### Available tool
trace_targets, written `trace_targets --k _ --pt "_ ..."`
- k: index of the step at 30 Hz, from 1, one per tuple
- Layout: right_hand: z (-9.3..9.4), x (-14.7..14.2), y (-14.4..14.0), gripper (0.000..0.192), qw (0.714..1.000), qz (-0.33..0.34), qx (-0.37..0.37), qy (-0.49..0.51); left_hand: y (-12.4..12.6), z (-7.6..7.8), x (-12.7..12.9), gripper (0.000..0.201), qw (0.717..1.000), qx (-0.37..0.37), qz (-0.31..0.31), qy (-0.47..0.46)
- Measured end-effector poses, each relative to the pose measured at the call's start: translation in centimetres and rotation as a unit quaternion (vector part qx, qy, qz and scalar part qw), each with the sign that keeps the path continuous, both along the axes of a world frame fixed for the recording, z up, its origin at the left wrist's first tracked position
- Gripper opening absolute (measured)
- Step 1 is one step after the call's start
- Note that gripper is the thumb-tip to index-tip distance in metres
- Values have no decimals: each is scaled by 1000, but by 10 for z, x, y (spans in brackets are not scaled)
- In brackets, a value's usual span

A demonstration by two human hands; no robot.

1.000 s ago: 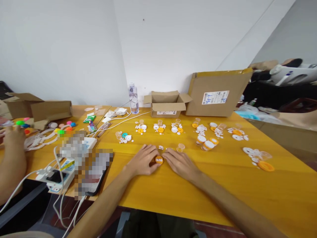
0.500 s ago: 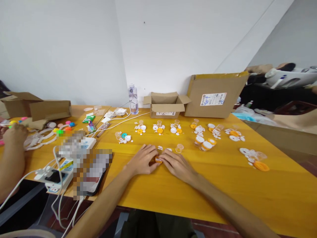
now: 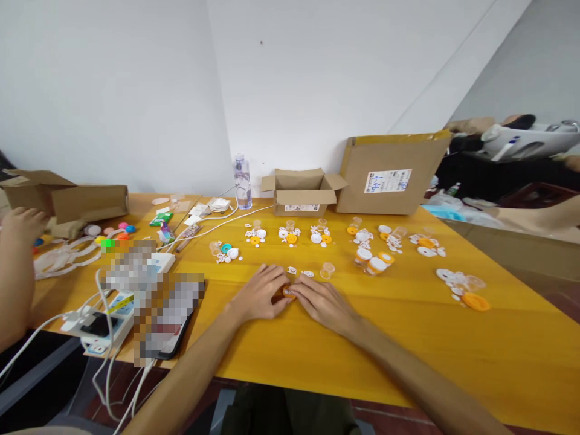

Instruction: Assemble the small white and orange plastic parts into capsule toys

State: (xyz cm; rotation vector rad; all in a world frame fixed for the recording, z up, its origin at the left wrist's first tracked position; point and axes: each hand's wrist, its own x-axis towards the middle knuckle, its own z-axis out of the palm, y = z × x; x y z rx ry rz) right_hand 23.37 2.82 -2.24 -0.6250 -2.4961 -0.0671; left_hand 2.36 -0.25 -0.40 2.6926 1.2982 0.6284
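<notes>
Between my two hands, low over the table, sits a small round orange plastic part (image 3: 288,292) with something white in it. My left hand (image 3: 261,293) curls its fingers and thumb round the left side of this part. From the right, the fingertips of my right hand (image 3: 322,302) press together on it, hiding much of it. Just beyond my fingers lie two small white cut-out pieces (image 3: 292,270) on the wood. A clear plastic cup (image 3: 327,270) stands a little to the right of them.
Small sets of white, orange and clear parts (image 3: 291,235) lie across the table, one with a teal disc (image 3: 226,248). White-lidded jars (image 3: 376,266) stand right of centre. Behind are an open carton (image 3: 299,196) and a bottle (image 3: 243,181). Left are a power strip (image 3: 113,326), phone (image 3: 174,317) and another person's arm (image 3: 16,278).
My hands stay on the orange part with barely any movement. At the far left, the other person's hand has risen toward the carton. The view has shifted slightly.
</notes>
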Motion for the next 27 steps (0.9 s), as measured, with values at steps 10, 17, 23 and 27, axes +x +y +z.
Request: trace_targets --k 10,17,23,27 --pt "-3 3 0 24 1000 8 -8 6 -1 -1 -1 11 1000 6 1 -1" --pt "-1 2 -2 28 1000 -4 -11 12 -1 -1 0 12 1000 4 -4 7" --pt "3 0 -1 27 995 -12 -89 53 -1 0 1 14 1000 -3 -9 8" --pt "6 -2 1 24 986 6 -149 79 -1 -1 1 13 1000 -8 -10 6"
